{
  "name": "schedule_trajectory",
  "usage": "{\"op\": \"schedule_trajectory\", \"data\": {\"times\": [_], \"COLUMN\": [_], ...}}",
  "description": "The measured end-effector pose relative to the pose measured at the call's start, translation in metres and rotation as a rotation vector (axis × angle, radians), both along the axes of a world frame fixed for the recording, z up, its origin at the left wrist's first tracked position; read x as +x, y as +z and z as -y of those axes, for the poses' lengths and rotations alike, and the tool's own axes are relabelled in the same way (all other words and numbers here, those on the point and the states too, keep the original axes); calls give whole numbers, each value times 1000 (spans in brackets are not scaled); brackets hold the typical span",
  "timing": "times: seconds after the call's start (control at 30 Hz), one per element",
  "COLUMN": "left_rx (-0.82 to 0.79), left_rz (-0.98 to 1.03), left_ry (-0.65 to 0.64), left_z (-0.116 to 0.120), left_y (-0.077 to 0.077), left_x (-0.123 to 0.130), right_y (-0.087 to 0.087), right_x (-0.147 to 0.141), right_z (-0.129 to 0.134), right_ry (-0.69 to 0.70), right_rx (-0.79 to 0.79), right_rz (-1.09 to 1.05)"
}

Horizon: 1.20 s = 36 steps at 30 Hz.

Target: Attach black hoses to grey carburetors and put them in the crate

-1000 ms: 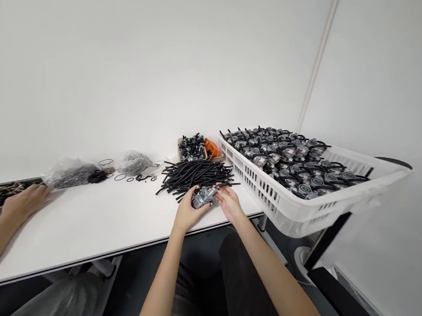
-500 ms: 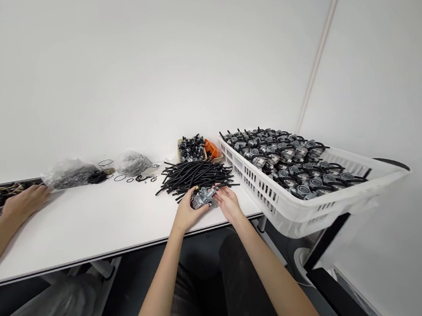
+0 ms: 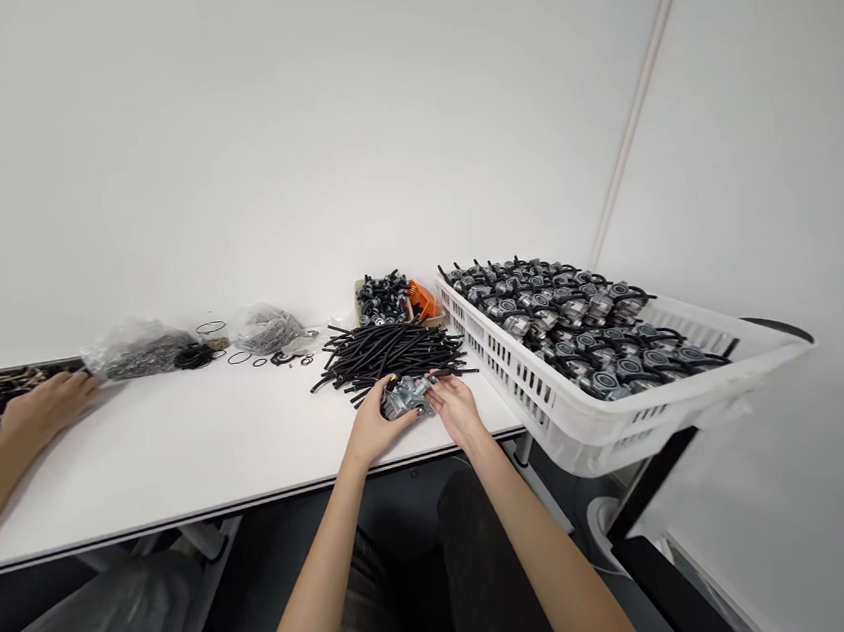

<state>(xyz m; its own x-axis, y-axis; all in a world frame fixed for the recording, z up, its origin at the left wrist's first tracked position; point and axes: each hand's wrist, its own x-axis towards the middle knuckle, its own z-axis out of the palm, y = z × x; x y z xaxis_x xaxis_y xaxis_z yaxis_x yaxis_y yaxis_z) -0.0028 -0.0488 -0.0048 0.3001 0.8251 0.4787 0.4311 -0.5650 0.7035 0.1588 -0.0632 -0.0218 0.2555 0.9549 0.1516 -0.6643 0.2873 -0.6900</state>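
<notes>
so the left grip (image 3: 373,420) is wrapped around one grey metal part (image 3: 407,396), held over the near edge of the white worktop (image 3: 209,439), while the right grip (image 3: 457,405) has its fingertips up against the part's right side, can't tell if they're pinching it or a hose end tbh. Progress-wise I'd say a good batch looks done: the white crate (image 3: 601,438) to the right is mostly filled with rows of metal units (image 3: 607,383) with black hoses on. This one seems unfinished, and there's a big pile of loose hoses (image 3: 391,349) just beyond it, so plenty left imo
</notes>
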Motion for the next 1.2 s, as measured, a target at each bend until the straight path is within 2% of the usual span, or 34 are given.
{"op": "schedule_trajectory", "data": {"times": [1.2], "left_rx": [7], "left_rz": [19], "left_ry": [-11], "left_z": [-1], "left_y": [-2], "left_x": [-1], "right_y": [3], "right_x": [-1], "right_z": [2], "right_ry": [-42], "right_rx": [-3], "right_rz": [20]}}
